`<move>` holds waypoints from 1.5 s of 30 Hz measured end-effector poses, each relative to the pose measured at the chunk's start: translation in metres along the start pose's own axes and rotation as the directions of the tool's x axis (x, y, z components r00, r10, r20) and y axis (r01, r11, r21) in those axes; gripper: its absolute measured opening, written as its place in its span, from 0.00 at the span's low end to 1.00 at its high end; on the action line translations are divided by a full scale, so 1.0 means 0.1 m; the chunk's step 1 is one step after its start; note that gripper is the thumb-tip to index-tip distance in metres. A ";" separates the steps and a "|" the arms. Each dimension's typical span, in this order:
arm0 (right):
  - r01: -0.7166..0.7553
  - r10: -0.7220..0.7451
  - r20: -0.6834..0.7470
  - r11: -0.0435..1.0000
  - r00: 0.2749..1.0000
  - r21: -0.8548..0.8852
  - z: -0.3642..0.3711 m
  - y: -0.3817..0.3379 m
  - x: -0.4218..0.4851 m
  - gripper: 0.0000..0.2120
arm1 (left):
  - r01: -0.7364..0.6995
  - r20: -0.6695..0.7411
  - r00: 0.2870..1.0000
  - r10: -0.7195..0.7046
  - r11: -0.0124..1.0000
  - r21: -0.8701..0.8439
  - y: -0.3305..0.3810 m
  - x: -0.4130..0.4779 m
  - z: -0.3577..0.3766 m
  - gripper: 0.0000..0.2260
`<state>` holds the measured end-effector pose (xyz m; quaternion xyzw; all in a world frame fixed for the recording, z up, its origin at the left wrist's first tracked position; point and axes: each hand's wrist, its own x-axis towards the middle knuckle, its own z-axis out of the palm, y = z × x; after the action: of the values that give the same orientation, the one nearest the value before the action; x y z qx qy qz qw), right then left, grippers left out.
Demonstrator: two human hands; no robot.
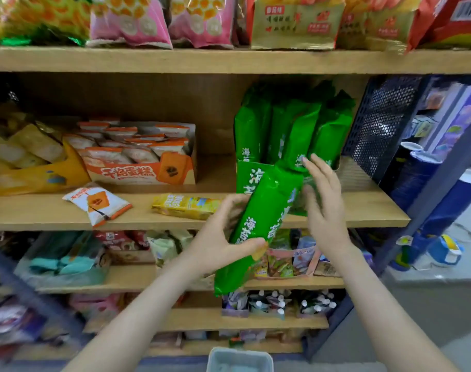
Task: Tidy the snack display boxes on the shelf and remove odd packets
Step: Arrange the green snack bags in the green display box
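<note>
My left hand [223,237] grips a long green snack packet [258,229], tilted, in front of the middle shelf's edge. My right hand [323,200] is beside it with fingers straight, its fingertips at the green packets [296,130] standing in the green display box [249,174]. An orange-and-white display box [145,173] of small packets stands left of centre. One loose orange-and-white packet [100,204] and one loose yellow packet [186,206] lie on the wooden shelf board [54,214].
A yellow box [38,175] of pale packets stands at the far left. A dark perforated panel [382,124] closes the shelf's right end. Lower shelves hold more snacks. A grey bin [239,359] sits below at the bottom edge. Blue items stand on the floor at right.
</note>
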<state>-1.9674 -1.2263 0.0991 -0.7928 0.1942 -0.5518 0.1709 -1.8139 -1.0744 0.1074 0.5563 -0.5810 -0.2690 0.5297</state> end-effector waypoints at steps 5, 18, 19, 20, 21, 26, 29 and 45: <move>-0.352 0.238 0.296 0.833 0.925 0.428 -0.07 -0.34 -0.30 0.11 | 0.232 -0.005 0.973 -0.232 0.973 -0.024 -0.34 -0.52 -0.03 0.25; -0.697 0.558 0.579 0.717 0.594 0.024 0.65 -0.32 -1.34 0.17 | 0.610 0.211 0.792 -0.573 0.762 -0.216 -1.08 -1.53 -0.16 0.24; -0.720 0.583 0.572 0.694 0.577 0.018 0.69 -0.33 -1.39 0.18 | 0.633 0.239 0.773 -0.588 0.738 -0.232 -1.11 -1.57 -0.18 0.24; -0.740 0.603 0.569 0.673 0.559 0.014 0.72 -0.36 -1.44 0.18 | 0.657 0.270 0.752 -0.602 0.716 -0.235 -1.13 -1.61 -0.20 0.24; -0.756 0.619 0.568 0.655 0.542 0.008 0.76 -0.39 -1.47 0.17 | 0.672 0.291 0.737 -0.610 0.707 -0.221 -1.15 -1.65 -0.22 0.23; -0.789 0.685 0.516 0.614 0.514 -0.029 0.94 -0.55 -1.56 0.13 | 0.585 0.138 0.779 -0.611 0.789 0.189 -1.16 -1.75 -0.23 0.30; -0.802 0.698 0.486 0.597 0.526 0.010 1.06 -0.70 -1.60 0.11 | 0.539 -0.015 0.796 -0.605 0.697 0.473 -1.10 -1.78 -0.15 0.36; -0.972 0.299 0.938 0.202 0.175 0.117 1.03 -1.18 -1.90 0.29 | -0.032 -0.471 0.608 -0.639 0.573 -0.819 -0.98 -1.71 -0.44 0.19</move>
<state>-1.9161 -1.0243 -0.0317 -0.5851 0.2196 -0.0233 0.7803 -1.7693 -0.9262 -0.0221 0.4368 -0.0293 -0.3368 0.8336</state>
